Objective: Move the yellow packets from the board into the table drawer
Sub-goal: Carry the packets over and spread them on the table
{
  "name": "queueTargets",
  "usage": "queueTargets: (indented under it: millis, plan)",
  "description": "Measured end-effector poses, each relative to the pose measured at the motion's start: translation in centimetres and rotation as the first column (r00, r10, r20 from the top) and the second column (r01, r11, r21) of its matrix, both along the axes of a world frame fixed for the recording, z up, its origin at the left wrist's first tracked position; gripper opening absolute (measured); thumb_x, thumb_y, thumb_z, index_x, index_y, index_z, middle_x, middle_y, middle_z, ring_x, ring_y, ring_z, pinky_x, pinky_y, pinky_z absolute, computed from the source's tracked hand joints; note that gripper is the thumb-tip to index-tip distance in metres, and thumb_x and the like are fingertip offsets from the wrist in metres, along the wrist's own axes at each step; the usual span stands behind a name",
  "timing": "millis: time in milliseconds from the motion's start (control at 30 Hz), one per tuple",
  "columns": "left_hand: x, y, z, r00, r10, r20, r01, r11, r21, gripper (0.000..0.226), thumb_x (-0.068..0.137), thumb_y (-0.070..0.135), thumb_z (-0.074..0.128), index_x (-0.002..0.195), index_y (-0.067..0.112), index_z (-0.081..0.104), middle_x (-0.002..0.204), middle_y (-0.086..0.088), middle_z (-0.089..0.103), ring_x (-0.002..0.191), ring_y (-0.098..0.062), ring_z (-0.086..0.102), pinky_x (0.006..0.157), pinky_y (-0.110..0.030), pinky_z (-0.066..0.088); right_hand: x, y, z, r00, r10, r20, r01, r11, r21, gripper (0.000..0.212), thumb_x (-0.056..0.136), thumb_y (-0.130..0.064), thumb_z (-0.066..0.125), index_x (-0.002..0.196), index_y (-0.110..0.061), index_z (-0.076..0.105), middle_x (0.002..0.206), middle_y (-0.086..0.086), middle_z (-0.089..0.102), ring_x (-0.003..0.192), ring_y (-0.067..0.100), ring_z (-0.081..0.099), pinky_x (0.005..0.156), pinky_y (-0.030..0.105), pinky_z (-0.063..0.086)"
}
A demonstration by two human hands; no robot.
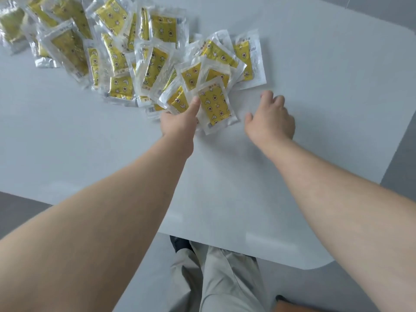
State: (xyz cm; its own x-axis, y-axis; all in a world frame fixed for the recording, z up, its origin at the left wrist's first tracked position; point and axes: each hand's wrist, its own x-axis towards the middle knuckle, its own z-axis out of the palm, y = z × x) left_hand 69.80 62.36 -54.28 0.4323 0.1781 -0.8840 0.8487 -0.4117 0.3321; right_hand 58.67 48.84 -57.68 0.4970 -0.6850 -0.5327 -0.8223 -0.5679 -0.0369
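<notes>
Grey trousers (225, 278) meet the pale bench (225, 188). The left hand (179, 119) pinches the nearest packets (215, 104), thumb on top. The right hand (270, 119) hovers beside them, fingers loosely curled and empty. Beyond lie dozens more, heaped. No drawer is in sight, and the job looks far from done.

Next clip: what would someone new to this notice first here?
A sprawling heap of yellow packets fans across the far left of the pale grey board. At its near edge the left hand grips the nearest packets, thumb on top, while the right hand hovers open over bare board just beside them.
</notes>
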Motion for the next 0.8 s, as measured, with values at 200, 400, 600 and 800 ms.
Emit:
queueTargets:
  millis: [200,400,600,800]
  plan:
    - [-1.5,4.3,8.5,0.992,-0.127,0.015,0.127,0.992,-0.010,0.042,0.092,0.048,0.067,0.122,0.020,0.060,0.127,-0.005,0.060,0.115,-0.022,0.060,0.102,-0.042,0.049,-1.1,2.9,7.9,0.984,0.167,0.059,-0.174,0.972,0.155,0.028,0.102,-0.030,0.045,0.124,-0.015,0.053,0.126,0.012,0.051,0.107,0.035,0.059,0.088,0.041,0.045]
    - [-5.3,10.9,20.5,0.974,-0.186,0.127,0.198,0.976,-0.088,0.011,0.100,0.028,0.059,0.105,0.018,0.058,0.111,-0.004,0.071,0.096,-0.019,0.072,0.094,-0.040,0.056,-3.4,5.4,16.9,0.938,0.344,0.050,-0.347,0.926,0.147,0.023,0.098,-0.019,0.041,0.117,-0.016,0.055,0.120,0.010,0.055,0.106,0.033,0.059,0.076,0.036,0.035]
    - [-10.8,18.8,28.0,0.989,-0.031,0.147,0.054,0.986,-0.155,0.014,0.102,0.024,0.057,0.112,0.014,0.060,0.102,-0.004,0.072,0.086,-0.020,0.073,0.081,-0.035,0.058,-7.3,10.9,24.1,0.906,0.402,0.131,-0.419,0.894,0.156,0.020,0.097,-0.017,0.039,0.109,-0.019,0.054,0.119,0.005,0.055,0.099,0.030,0.058,0.074,0.034,0.038]
    - [-18.2,28.4,31.5,0.974,0.195,0.117,-0.156,0.947,-0.279,0.013,0.103,0.022,0.057,0.112,0.013,0.061,0.102,-0.006,0.072,0.084,-0.021,0.072,0.079,-0.036,0.058,-11.8,19.9,29.9,0.851,0.487,0.198,-0.520,0.834,0.184,0.014,0.097,-0.024,0.041,0.098,-0.023,0.055,0.104,-0.002,0.057,0.091,0.023,0.058,0.072,0.035,0.050]
